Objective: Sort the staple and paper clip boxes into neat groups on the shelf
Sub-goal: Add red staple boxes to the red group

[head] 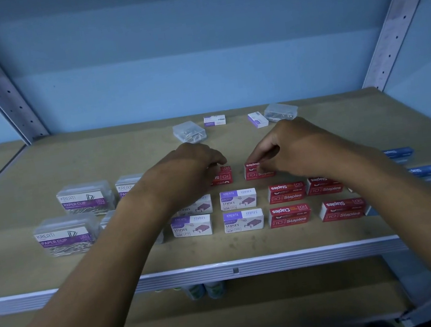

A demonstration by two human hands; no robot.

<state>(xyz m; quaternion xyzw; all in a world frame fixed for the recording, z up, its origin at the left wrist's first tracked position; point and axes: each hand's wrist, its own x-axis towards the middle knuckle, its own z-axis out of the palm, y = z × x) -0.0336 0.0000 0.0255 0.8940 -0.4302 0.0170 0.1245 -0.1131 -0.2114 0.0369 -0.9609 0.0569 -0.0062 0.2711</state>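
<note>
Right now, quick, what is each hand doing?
Left hand: fingers curled on a small red cardboard staple box.
Right hand: pinching another small red cardboard staple box.

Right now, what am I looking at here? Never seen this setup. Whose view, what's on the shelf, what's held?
There is no machine here: a person works with two bare hands, and the single picture comes from a wide-angle camera worn on their head, looking forward and down.

The surface is a board shelf with a metal front edge. On it lie clear paper clip boxes at the left, white-and-purple staple boxes in the middle, red staple boxes right of those, and blue boxes at the far right, partly hidden. A few stray boxes sit near the back.

The left hand holds one red box; the right hand holds another red box. Both boxes rest on the shelf behind the red rows.
</note>
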